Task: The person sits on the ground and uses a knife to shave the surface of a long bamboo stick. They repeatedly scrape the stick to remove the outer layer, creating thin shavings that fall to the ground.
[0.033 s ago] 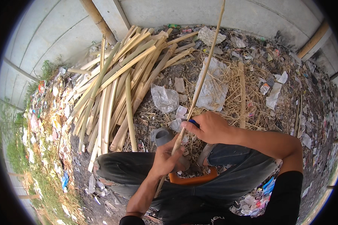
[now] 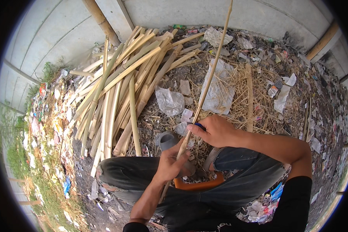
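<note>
A long, thin bamboo strip [image 2: 210,78] slants from my lap up past the far wall. My left hand [image 2: 169,163] is closed round its lower part, just above my crossed legs. Farther up the strip, my right hand [image 2: 217,131] grips a small blue-handled knife [image 2: 200,126], its thumb pressed to the bamboo. Most of that knife is hidden in the fist, and its dark edge lies against the strip. The strip's lower end passes beneath my left wrist toward my thigh.
A large heap of split bamboo [image 2: 118,89] lies to the left. A grey cup-like object [image 2: 168,140] stands beyond my left hand, and an orange piece [image 2: 200,185] shows between my legs. Straw, plastic bags [image 2: 169,101] and litter cover the ground before a concrete wall [image 2: 189,13].
</note>
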